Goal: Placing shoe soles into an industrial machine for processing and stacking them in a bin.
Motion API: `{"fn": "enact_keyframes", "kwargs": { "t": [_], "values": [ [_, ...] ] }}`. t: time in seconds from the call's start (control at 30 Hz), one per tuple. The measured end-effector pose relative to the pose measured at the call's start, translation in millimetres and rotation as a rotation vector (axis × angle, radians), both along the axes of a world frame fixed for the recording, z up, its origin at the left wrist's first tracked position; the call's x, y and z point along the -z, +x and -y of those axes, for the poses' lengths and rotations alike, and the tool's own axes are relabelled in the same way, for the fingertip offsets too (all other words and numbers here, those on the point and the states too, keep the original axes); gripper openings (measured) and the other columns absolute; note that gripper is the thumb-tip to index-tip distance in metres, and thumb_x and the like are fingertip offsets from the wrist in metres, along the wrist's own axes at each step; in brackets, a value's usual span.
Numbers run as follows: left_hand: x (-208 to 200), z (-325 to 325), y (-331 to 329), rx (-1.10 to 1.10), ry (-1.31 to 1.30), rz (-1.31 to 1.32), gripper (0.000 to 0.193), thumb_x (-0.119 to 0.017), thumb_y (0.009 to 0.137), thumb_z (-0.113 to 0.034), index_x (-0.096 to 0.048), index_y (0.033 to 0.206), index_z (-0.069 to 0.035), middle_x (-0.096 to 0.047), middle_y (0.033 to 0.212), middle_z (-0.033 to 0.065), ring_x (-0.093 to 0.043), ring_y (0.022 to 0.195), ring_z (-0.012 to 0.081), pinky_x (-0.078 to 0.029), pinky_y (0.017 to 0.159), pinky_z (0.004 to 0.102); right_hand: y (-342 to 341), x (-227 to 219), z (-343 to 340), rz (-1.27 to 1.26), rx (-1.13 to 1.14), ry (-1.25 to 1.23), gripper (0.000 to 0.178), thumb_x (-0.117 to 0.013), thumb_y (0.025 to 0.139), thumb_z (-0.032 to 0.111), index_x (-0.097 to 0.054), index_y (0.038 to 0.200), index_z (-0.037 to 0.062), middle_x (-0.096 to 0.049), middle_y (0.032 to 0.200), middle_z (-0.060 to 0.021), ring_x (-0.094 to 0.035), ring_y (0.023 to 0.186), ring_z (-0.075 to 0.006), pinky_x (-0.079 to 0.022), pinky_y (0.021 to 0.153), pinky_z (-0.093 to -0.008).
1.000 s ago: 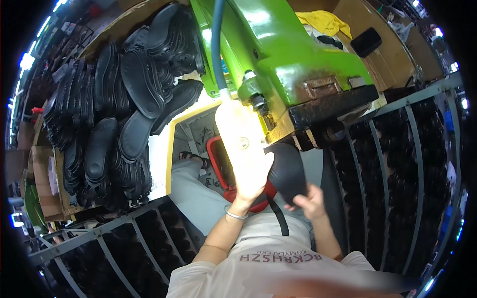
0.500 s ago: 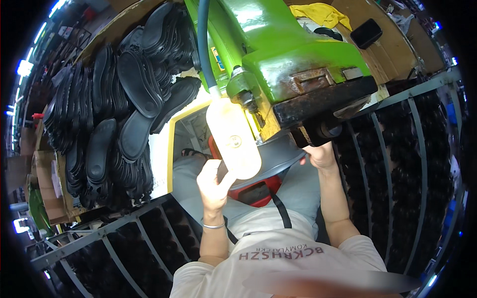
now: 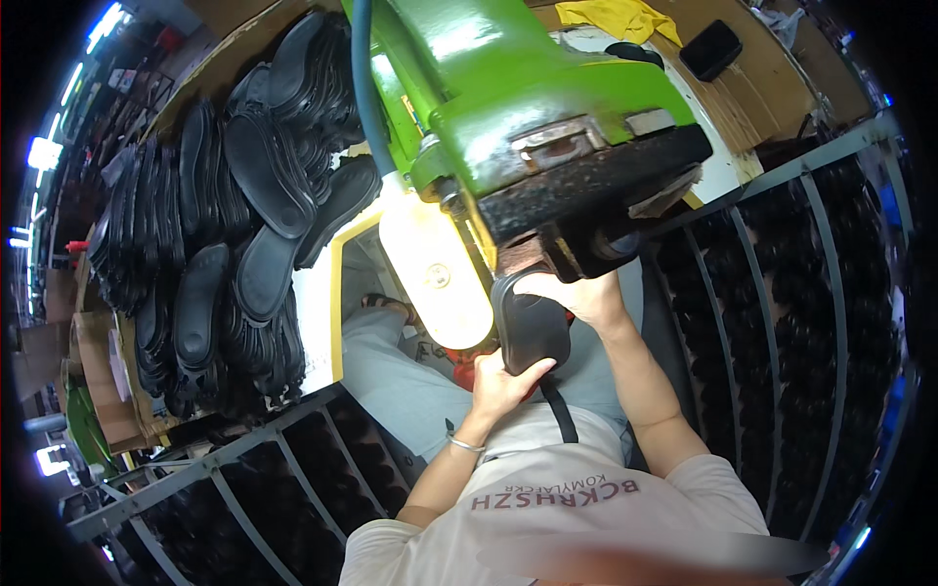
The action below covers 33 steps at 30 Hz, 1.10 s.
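Both of my hands hold a black shoe sole (image 3: pixel 534 332) below the head of a green machine (image 3: pixel 547 107). My left hand (image 3: pixel 506 389) grips the near end, its thumb lying along the edge. My right hand (image 3: pixel 584 299) is closed on the right side, thumb across the top and close under the machine's dark working parts. The sole's far end is hidden beneath the machine head. Just left of the sole shines a long rounded work lamp (image 3: pixel 437 276).
Stacks of black soles (image 3: pixel 264 176) stand on the left of the table. Slatted metal racks (image 3: pixel 772 342) with dark pieces flank me on both sides. A yellow cloth (image 3: pixel 618 20) and a black rectangular object (image 3: pixel 710 51) lie at the back right, by cardboard.
The sole has turned from lying crosswise to pointing lengthwise toward me. My left hand has moved right, away from the lamp, and my right hand slightly left. The view has shifted a little.
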<state>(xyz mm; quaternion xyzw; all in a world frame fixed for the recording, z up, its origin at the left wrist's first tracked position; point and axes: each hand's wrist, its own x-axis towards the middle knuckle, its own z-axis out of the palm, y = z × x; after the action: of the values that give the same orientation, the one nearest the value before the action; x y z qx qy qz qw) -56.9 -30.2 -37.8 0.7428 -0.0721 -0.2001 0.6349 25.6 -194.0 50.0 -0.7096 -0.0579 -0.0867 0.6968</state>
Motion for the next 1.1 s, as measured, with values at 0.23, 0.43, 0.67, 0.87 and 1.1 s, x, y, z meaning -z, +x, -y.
{"fn": "enact_keyframes", "kwargs": {
  "t": [0.23, 0.43, 0.67, 0.87, 1.1],
  "values": [
    [-6.6, -81.2, 78.6, -0.463, 0.278, 0.6, 0.034, -0.055, 0.088, -0.011, -0.049, 0.118, 0.003, -0.059, 0.102, 0.0126, -0.06, 0.088, 0.0193, -0.051, 0.078, 0.0297, -27.3, -39.0, 94.4, -0.254, 0.533, -0.109, 0.028, -0.065, 0.084, 0.016, -0.056, 0.103, -0.0018, -0.062, 0.075, -0.0049, -0.054, 0.055, -0.0039, -0.039, 0.041, -0.0168],
    [-71.7, -155.6, 207.2, -0.848, 0.981, 1.088, 0.072, -0.073, 0.076, -0.031, -0.039, 0.132, 0.0, -0.046, 0.128, 0.0231, -0.041, 0.119, 0.0373, -0.036, 0.097, 0.0466, 29.6, 20.2, 97.5, -0.022, 0.405, 0.84, 0.028, -0.053, 0.088, 0.008, -0.044, 0.113, -0.0024, -0.06, 0.096, -0.0178, -0.066, 0.067, -0.0306, -0.058, 0.061, -0.0387],
    [-28.6, -191.7, 271.0, -0.688, 0.562, 0.756, 0.096, -0.081, 0.065, -0.028, -0.026, 0.14, -0.002, -0.045, 0.126, 0.0278, -0.042, 0.119, 0.041, -0.034, 0.101, 0.0442, 185.4, 62.1, 47.7, -0.09, 0.512, 1.381, 0.044, -0.045, 0.091, -0.001, -0.022, 0.129, -0.0013, -0.043, 0.115, -0.0262, -0.054, 0.104, -0.042, -0.048, 0.089, -0.0505],
    [-79.7, -174.5, 232.8, -0.945, 0.356, 0.832, 0.065, -0.077, 0.072, -0.008, -0.044, 0.127, 0.004, -0.048, 0.126, 0.0189, -0.048, 0.114, 0.0264, -0.037, 0.099, 0.0357, 202.6, 79.1, 51.0, -0.12, 0.665, 1.044, 0.069, -0.05, 0.092, 0.004, -0.002, 0.141, 0.016, -0.036, 0.122, -0.0265, -0.054, 0.106, -0.0417, -0.049, 0.089, -0.0482],
    [-145.8, -152.2, 83.5, -0.58, 0.5, 0.93, 0.052, -0.07, 0.066, -0.003, -0.054, 0.114, 0.004, -0.054, 0.123, 0.0181, -0.053, 0.11, 0.029, -0.04, 0.096, 0.037, 139.4, 74.5, 76.2, -0.103, 0.552, 0.463, 0.074, -0.061, 0.086, 0.008, -0.014, 0.143, 0.0075, -0.059, 0.087, -0.0114, -0.059, 0.07, -0.0146, -0.05, 0.06, -0.0261]
  ]
}}
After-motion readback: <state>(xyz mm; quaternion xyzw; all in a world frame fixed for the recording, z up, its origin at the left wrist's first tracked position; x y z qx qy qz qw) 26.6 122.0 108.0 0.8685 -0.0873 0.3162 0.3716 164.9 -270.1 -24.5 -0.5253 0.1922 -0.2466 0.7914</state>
